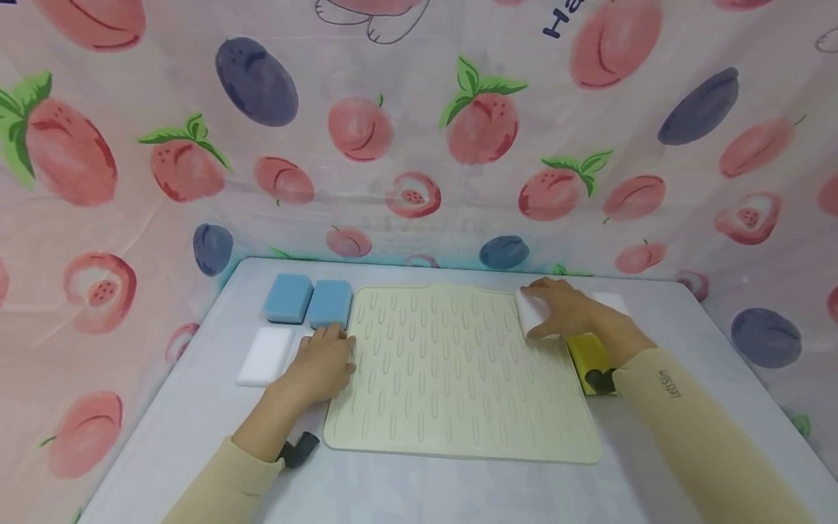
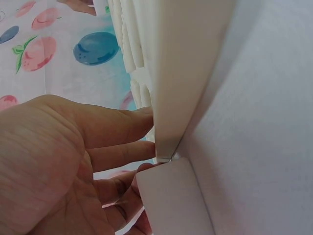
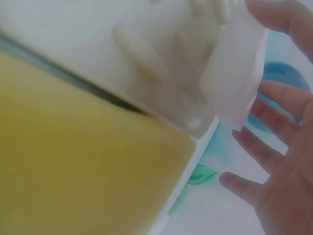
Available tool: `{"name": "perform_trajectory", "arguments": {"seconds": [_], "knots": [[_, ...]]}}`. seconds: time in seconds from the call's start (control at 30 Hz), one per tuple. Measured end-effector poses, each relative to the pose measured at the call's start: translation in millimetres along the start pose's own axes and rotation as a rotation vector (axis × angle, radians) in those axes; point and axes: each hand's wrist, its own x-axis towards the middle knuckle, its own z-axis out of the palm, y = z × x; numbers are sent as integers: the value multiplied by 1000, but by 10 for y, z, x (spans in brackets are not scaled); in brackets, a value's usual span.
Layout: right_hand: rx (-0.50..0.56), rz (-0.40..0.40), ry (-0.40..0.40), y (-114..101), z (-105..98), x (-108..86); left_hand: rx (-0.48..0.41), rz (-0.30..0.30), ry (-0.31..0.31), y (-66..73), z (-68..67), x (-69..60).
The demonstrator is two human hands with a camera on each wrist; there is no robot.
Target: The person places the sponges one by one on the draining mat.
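A cream ridged mat [image 1: 458, 371] lies on the white table. At its back right corner my right hand [image 1: 566, 309] holds a white sponge block [image 1: 532, 311] between thumb and fingers; in the right wrist view the white block [image 3: 234, 73] is tilted over the mat's corner. My left hand [image 1: 324, 364] rests at the mat's left edge, and the left wrist view shows the thumb and index finger of the left hand [image 2: 102, 161] touching that edge [image 2: 181, 73]. A white block [image 2: 171, 196] stands beside its other fingers.
Two blue sponges [image 1: 288, 297] sit side by side at the back left, with a white block [image 1: 265, 356] in front of them. A yellow sponge [image 1: 589, 356] lies against the mat's right side, partly under my right wrist. Another white block [image 1: 612, 302] is behind that wrist.
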Motion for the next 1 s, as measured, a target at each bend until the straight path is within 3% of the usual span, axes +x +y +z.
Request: {"name": "perform_trajectory", "arguments": {"seconds": [1.0], "knots": [[-8, -27, -11, 5, 111, 69, -4, 6, 9, 9, -6, -10]]}}
